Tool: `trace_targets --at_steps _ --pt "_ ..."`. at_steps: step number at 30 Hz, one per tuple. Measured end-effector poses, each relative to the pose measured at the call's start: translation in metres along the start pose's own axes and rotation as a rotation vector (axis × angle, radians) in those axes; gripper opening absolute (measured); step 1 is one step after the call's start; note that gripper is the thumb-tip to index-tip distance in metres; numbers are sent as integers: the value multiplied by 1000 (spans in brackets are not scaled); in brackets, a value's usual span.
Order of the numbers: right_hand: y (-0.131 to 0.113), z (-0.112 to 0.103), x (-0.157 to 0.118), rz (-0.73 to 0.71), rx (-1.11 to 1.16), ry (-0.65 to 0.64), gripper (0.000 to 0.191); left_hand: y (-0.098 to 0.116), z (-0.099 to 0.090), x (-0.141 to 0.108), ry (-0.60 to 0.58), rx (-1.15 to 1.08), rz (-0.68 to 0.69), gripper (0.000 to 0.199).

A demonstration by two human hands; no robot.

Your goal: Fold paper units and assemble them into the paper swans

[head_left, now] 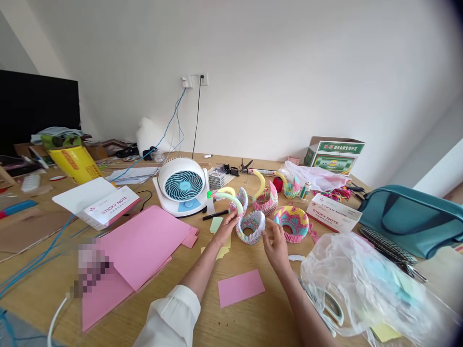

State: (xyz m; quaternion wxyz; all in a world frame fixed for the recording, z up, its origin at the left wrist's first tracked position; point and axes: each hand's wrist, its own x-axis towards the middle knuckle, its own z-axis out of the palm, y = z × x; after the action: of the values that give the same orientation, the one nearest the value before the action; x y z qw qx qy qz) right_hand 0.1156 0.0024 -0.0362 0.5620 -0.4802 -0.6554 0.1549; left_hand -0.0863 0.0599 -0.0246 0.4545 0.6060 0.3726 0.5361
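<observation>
My left hand (pixel 228 227) is closed around the lower part of a curved, pale green neck of a folded-paper swan (pixel 250 226), whose ring-shaped body is whitish with pastel flecks. Close by the right side of that body, my right hand (pixel 275 245) has its fingers curled together. What they pinch, if anything, is too small to make out. Beyond stands a pink paper swan (pixel 266 200) with a yellow neck. Just to the right of the hands lies a round multicoloured paper basket (pixel 293 224). A pink paper slip (pixel 241 288) rests flat on the table in front.
A white fan (pixel 183 185) stands behind my left hand. Pink sheets (pixel 148 241) and a sticky-note box (pixel 112 207) lie left. At right are another sticky-note box (pixel 333 213), a clear plastic bag (pixel 347 279) and a teal bag (pixel 401 217). A small swan (pixel 291 188) sits farther back.
</observation>
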Motion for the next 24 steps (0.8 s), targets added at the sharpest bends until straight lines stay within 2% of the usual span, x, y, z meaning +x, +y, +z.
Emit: trace_targets --at_steps 5,8,10,12,13,14,15,16,18,21,24 --pt "7 10 -3 54 56 -54 44 12 5 -6 77 70 28 42" --pt "10 10 -3 77 79 -38 44 30 -7 -19 244 126 55 37" --pt "12 8 -2 84 91 -28 44 52 -22 -30 426 171 91 31" --pt "14 6 -1 91 101 -2 43 84 -40 -37 592 226 160 27" --pt "15 5 0 95 106 17 42 102 -47 -37 655 337 256 25" --pt "15 4 1 100 114 37 41 120 -54 -33 653 458 355 23" --pt "15 3 1 105 124 58 40 137 -58 -28 579 570 438 23" --pt "14 2 2 110 135 78 39 152 -62 -19 449 679 498 24" --pt "12 1 3 115 156 99 37 174 -64 0 248 848 534 28" --pt "8 -2 3 117 167 106 37 184 -62 27 23 939 398 38" --pt "2 -5 2 133 166 120 35 180 -62 42 -105 931 252 45"
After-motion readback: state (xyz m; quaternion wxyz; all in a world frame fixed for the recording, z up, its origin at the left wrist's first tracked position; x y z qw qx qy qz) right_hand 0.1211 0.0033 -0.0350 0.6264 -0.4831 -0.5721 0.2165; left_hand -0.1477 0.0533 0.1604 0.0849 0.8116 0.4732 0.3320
